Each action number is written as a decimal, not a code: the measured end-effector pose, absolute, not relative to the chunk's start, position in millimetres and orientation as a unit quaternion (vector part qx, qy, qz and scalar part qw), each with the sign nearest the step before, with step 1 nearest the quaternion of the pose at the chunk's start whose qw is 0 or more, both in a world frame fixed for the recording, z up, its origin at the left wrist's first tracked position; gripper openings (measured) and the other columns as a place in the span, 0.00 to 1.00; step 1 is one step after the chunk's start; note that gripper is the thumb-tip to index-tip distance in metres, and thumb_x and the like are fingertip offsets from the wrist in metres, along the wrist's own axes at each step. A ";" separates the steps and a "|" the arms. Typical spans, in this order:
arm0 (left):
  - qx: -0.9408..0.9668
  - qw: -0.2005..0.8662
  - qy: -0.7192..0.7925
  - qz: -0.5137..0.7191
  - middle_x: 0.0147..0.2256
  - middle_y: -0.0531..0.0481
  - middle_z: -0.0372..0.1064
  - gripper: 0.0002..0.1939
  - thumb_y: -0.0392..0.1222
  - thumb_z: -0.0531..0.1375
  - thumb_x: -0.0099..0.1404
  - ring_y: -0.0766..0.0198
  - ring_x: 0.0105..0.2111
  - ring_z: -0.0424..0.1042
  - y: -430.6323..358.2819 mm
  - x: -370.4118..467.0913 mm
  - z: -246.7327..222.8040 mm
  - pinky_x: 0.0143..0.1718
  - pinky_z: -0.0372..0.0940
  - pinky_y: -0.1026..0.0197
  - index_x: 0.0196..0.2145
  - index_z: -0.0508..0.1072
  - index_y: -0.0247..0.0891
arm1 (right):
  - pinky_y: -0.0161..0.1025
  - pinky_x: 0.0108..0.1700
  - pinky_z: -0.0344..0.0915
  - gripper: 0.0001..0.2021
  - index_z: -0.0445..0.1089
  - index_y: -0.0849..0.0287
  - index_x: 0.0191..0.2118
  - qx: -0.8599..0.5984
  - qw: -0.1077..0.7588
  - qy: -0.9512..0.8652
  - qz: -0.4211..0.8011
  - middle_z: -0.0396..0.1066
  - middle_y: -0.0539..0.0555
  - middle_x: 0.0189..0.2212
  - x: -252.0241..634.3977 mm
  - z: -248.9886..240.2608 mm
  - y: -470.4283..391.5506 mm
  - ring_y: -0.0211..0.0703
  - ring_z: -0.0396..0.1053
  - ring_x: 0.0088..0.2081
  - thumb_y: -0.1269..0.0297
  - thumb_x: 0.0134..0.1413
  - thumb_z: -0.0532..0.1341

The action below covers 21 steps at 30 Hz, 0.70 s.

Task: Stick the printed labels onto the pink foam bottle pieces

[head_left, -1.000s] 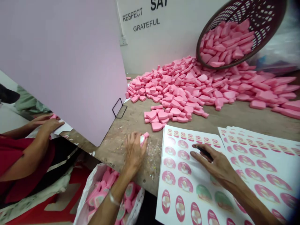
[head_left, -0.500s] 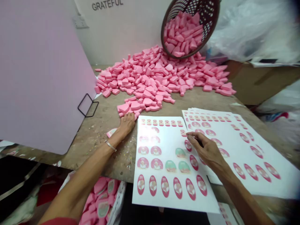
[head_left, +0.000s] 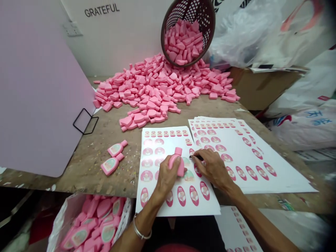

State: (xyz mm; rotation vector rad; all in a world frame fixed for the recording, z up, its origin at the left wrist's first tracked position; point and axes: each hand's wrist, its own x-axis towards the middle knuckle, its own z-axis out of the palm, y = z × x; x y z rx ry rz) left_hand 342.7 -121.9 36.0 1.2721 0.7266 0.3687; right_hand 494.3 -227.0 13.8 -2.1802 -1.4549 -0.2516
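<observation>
From here, a big heap of plain [head_left: 157,80] sits toward the surface's [head_left: 105,122] far edge, plenty still bare. Below the near edge, a bin [head_left: 54,227] holds many labelled ones. By the part-used sheet's [head_left: 176,141] left edge lie two labelled bottles [head_left: 110,165]. Left hand's [head_left: 166,176] fingers wrap one bottle [head_left: 180,168], no label showing; right hand's [head_left: 214,168] pinch a dark tool [head_left: 198,157].
</observation>
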 end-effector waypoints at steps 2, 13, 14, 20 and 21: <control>0.572 0.732 0.332 0.164 0.30 0.46 0.71 0.21 0.59 0.56 0.63 0.58 0.30 0.77 -124.8 344.7 35.0 0.29 0.69 0.62 0.39 0.67 0.36 | 0.42 0.38 0.57 0.06 0.69 0.59 0.34 -0.803 0.234 -0.538 -0.104 0.72 0.55 0.30 492.3 11.3 -226.8 0.46 0.65 0.35 0.63 0.59 0.57; 0.605 0.713 0.303 0.184 0.31 0.49 0.68 0.21 0.60 0.54 0.64 0.57 0.31 0.77 -125.0 344.6 24.5 0.30 0.69 0.61 0.37 0.66 0.37 | 0.41 0.37 0.58 0.05 0.68 0.56 0.33 -0.811 0.284 -0.511 -0.038 0.72 0.52 0.29 491.8 9.0 -227.2 0.44 0.66 0.32 0.63 0.57 0.57; 0.606 0.713 0.302 0.183 0.30 0.49 0.69 0.21 0.60 0.54 0.64 0.57 0.31 0.77 -124.9 344.4 23.9 0.31 0.69 0.61 0.37 0.66 0.38 | 0.41 0.37 0.58 0.05 0.68 0.55 0.33 -0.810 0.290 -0.508 -0.035 0.73 0.52 0.29 492.2 7.9 -226.8 0.44 0.66 0.32 0.63 0.57 0.57; 0.611 0.710 0.301 0.180 0.29 0.49 0.69 0.21 0.60 0.53 0.65 0.57 0.31 0.77 -124.1 344.4 24.9 0.32 0.69 0.61 0.38 0.66 0.37 | 0.41 0.37 0.58 0.05 0.68 0.56 0.33 -0.801 0.313 -0.509 -0.028 0.72 0.53 0.29 494.9 3.3 -226.4 0.44 0.64 0.32 0.63 0.57 0.58; 0.611 0.709 0.303 0.179 0.30 0.49 0.69 0.21 0.60 0.53 0.65 0.57 0.31 0.77 -124.0 344.6 25.5 0.32 0.69 0.60 0.39 0.66 0.37 | 0.41 0.37 0.59 0.05 0.68 0.56 0.33 -0.800 0.318 -0.509 -0.019 0.71 0.53 0.29 495.5 3.3 -226.8 0.43 0.64 0.32 0.63 0.57 0.58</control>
